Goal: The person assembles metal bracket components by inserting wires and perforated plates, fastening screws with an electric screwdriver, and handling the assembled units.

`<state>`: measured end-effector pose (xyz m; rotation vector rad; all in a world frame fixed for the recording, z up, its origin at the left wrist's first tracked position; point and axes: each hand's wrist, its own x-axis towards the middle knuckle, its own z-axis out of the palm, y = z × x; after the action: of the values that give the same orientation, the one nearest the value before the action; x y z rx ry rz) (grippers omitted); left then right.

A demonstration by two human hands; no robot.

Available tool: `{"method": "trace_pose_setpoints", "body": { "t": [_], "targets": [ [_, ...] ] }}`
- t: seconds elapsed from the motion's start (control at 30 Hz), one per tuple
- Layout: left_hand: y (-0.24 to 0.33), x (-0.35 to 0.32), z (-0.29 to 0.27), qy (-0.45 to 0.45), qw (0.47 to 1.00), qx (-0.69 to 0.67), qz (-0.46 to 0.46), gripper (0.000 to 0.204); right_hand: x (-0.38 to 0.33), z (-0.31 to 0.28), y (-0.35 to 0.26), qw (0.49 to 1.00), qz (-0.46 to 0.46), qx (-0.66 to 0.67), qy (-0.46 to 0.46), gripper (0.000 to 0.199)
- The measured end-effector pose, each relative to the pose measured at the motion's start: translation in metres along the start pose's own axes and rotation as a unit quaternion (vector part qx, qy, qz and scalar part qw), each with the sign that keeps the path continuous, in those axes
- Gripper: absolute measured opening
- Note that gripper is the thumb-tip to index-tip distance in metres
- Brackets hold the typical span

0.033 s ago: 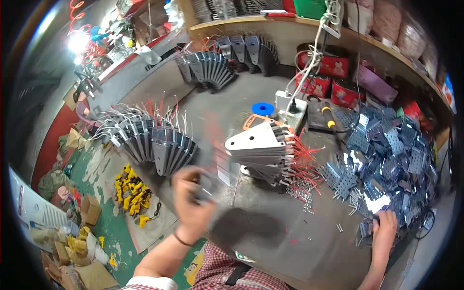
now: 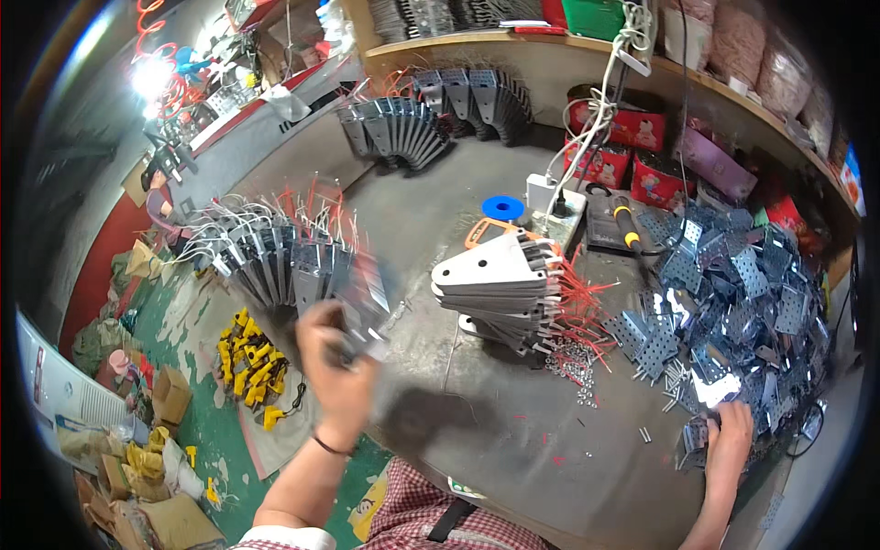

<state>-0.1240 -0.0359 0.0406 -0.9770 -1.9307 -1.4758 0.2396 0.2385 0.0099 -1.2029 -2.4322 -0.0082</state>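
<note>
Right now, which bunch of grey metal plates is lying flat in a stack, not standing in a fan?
The stack of pointed plates mid-table, red wires poking out its right side; the others stand fanned on edge.

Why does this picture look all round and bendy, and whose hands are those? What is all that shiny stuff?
The camera sits on a person's head and looks down at their own two hands. Its lens is very wide, so straight edges bend near the rim.

The left hand is lifted over the grey workbench and has its grip on a flat grey metal plate, which looks blurry. Beside it stands a fanned row of grey metal plates with red and white wires.

The right hand rests on a big heap of shiny metal pieces full of holes; I cannot tell if it grips one.

In the middle lies a stack of pale triangular metal plates with red wires. Behind it are a small blue ring and a white power strip.
</note>
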Motion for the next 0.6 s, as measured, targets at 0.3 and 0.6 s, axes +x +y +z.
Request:
{"method": "trace_pose_setpoints", "body": {
  "t": [0.3, 0.6],
  "targets": [
    [-0.094, 0.034, -0.068, 0.069, 0.955, 0.283, -0.054, 0.036, -0.001, -0.034, 0.004, 0.981, 0.036, 0.185, 0.047, 0.020],
    [0.072, 0.075, 0.066, -0.301, 0.938, 0.108, 0.137, 0.051, -0.041, -0.025, -0.070, 0.951, -0.017, 0.251, -0.178, 0.010]
  ]
}}
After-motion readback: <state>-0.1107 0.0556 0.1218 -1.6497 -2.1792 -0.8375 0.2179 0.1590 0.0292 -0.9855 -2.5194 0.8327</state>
